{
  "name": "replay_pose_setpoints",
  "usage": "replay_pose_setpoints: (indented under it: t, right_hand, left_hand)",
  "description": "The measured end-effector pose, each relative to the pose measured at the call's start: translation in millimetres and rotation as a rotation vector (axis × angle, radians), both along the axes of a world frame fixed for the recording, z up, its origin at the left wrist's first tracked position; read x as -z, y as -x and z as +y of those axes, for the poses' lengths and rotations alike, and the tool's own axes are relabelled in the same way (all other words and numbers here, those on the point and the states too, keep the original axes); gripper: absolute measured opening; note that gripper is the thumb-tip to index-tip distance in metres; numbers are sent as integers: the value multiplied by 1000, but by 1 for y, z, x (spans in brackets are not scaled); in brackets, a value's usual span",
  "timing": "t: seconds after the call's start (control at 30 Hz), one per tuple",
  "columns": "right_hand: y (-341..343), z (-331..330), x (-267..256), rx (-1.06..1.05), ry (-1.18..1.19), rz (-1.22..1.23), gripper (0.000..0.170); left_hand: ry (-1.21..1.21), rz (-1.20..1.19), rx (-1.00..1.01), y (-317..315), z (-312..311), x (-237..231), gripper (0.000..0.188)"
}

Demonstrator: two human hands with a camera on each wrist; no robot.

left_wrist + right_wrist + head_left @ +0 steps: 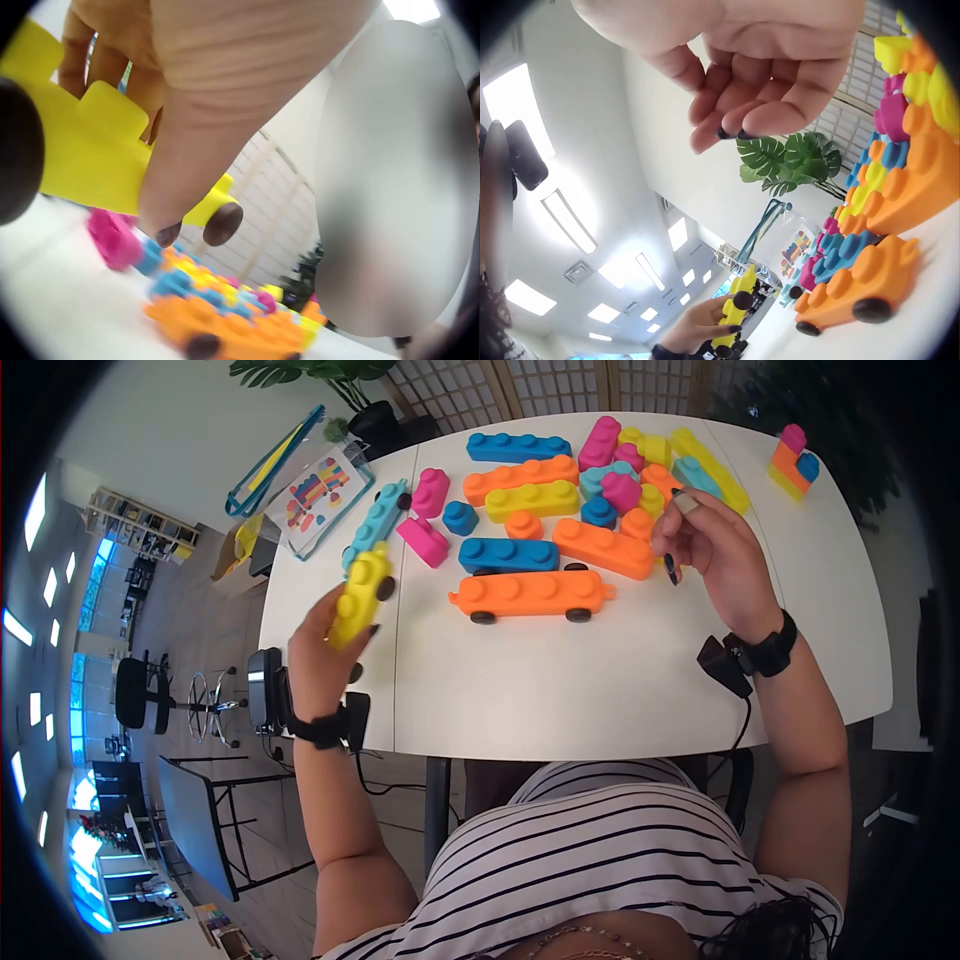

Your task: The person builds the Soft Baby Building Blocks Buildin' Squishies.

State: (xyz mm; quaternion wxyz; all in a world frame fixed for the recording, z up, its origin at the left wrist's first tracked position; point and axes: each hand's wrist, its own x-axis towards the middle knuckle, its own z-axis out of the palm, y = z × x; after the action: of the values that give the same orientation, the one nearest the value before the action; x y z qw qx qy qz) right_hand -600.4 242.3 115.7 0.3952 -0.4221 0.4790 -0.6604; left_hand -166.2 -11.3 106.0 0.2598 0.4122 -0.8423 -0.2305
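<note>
My left hand (322,655) grips a yellow toy train car (358,600) with dark wheels, held over the left part of the table. In the left wrist view, the thumb lies across the side of the yellow car (97,157). Just beyond it stands a teal wheeled car (376,528). An orange wheeled car (530,594) sits near the middle of the table. Holding nothing, my right hand (722,565) hovers beside the building blocks with its fingers loosely curled, as the right wrist view shows of this hand (772,82).
Long blue (518,448), orange (602,548) and yellow (532,501) blocks lie across the back with several small ones. A small stack (792,465) stands at the far right. Behind the left hand are a clear bag (318,500) with a picture card and a potted plant (372,422).
</note>
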Motion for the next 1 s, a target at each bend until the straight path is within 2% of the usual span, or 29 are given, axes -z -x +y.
replay_pose_setpoints:
  t: [0.07,0.13,0.17,0.2,0.27,0.3,0.37,0.5,0.6,0.77,0.83,0.87,1.0]
  right_hand:
    - [-1,1,-2,-24,-34,73,32]
    - [-1,-1,-6,-54,-42,246,29]
    - [2,-5,-3,-31,-58,389,23]
    - [7,-8,-3,-19,-10,673,18]
    - [11,-12,-12,16,-141,981,18]
    - [18,-14,-12,21,-149,989,18]
    - [36,-20,-6,101,-190,1235,19]
    - [73,-30,2,213,-306,1221,26]
    - [75,-32,-4,203,-388,1182,28]
    - [75,-44,3,166,-342,1106,30]
    - [73,-46,5,163,-318,1059,31]
    - [72,-45,2,158,-314,1069,31]
    - [67,-51,0,123,-259,1043,30]
  left_hand:
    - [33,-40,154,44,57,-22,63]
    - [115,-145,328,73,94,-24,69]
    - [142,-174,413,86,110,-23,69]
    - [171,-201,497,96,123,-20,70]
    - [80,-223,623,114,139,-11,65]
    - [66,-203,662,121,145,-6,62]
    - [76,-209,682,128,145,2,62]
    - [74,-233,691,134,138,11,62]
    - [48,-214,708,135,133,22,62]
    - [-17,-189,698,134,133,18,64]
    - [155,-12,726,133,119,17,63]
    - [45,-24,649,132,111,5,63]
    - [232,11,319,126,45,-13,57]
